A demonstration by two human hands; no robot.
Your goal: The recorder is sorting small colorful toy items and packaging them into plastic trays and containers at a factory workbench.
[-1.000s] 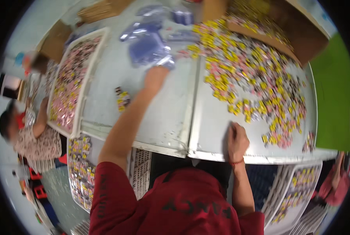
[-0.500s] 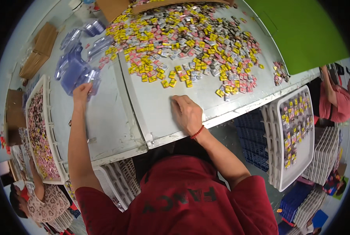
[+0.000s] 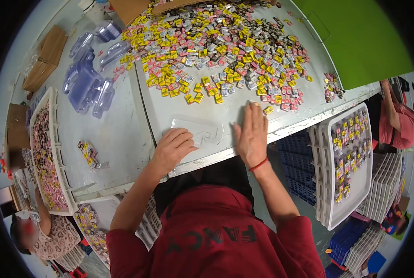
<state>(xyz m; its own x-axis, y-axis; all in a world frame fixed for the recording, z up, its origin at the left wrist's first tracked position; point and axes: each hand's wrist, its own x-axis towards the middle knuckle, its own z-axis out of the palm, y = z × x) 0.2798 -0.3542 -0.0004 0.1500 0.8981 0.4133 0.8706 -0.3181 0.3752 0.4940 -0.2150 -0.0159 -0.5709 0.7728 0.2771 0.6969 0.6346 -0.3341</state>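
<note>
A clear plastic blister tray [image 3: 202, 132] lies on the grey table in front of me, its moulded shape hard to make out. My left hand [image 3: 172, 149] has its fingers curled over the tray's left end. To the right of the tray, my right hand [image 3: 253, 132] is open, fingers stretched out and pointing away from me. Its fingertips reach the near edge of a broad heap of small printed blocks [image 3: 225, 51] in yellow, pink, white and black. A loose yellow block [image 3: 268, 110] lies beside those fingertips.
More clear blister trays [image 3: 88, 83] are piled at the left. A filled pack [image 3: 88, 154] lies near the left front. White crates [image 3: 60, 153] of blocks stand at the left, and a crate of packs [image 3: 343, 194] at the right. A green board [image 3: 360, 41] covers the far right.
My left hand has come from the pile of trays to the middle, bringing a tray. My right hand has moved right and straightened its fingers. A filled pack at the left is now uncovered.
</note>
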